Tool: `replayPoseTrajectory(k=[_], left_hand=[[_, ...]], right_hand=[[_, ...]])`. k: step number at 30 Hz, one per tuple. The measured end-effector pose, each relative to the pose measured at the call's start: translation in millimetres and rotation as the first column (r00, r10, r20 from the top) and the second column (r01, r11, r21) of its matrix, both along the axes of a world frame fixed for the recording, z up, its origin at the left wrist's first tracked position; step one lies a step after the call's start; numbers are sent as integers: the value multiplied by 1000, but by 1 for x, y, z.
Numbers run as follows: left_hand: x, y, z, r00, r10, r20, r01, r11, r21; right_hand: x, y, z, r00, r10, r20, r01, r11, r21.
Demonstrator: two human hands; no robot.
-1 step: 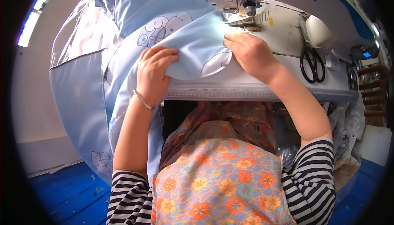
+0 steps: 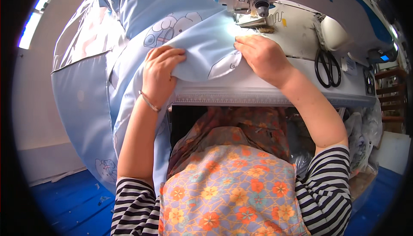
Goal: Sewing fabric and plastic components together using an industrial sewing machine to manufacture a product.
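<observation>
– Position of the workpiece?

– Light-blue printed cloth with white cartoon animals (image 2: 200,59): spread on the white sewing table (image 2: 246,82), far part running up to the needle area of the white sewing machine with blue trim (image 2: 297,3). More of it hangs off the table at left, beside the left forearm (image 2: 137,150).

– State of the hands?

– Right hand (image 2: 261,56): fingers together, clamped on the cloth's right edge, just on the near side of the bright glare (image 2: 234,29). Thumb hidden. Left hand (image 2: 162,68): palm down, fingers bent over the cloth. Whether it pinches or only presses, I cannot tell.

– Step in hand?

– Judgement: guiding the edge in for a seam. Glare hides the needle point and any stitch line, so stitching is unconfirmed.

– Next move calls for?

– Probably an even feed: right fingers steering the edge while staying clear of the needle, left hand giving slack so the hanging weight does not drag. Main risk, in my view: a fold creeping under the seam.

– Nearby items?

– Black-handled scissors (image 2: 328,71), lying at right, well apart from both hands. Clear ruler strip with fine markings (image 2: 228,97) along the table's front edge.
</observation>
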State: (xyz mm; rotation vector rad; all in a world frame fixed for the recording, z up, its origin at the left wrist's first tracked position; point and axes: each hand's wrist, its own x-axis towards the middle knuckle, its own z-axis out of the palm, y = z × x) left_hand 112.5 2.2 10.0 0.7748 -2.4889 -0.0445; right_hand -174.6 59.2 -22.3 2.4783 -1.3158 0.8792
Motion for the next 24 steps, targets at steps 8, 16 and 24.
replayPoseTrajectory(k=[8, 16, 24], left_hand=[[-7, -24, 11, 985, -156, 78, 164, 979, -117], [-19, -34, 4, 985, -47, 168, 81, 977, -200], [-42, 8, 13, 938, 12, 346, 62, 978, -201]], right_hand=[[2, -4, 3, 999, -17, 36, 16, 999, 28], [12, -5, 7, 998, -69, -6, 69, 996, 64], [15, -8, 10, 987, -149, -68, 156, 980, 122]])
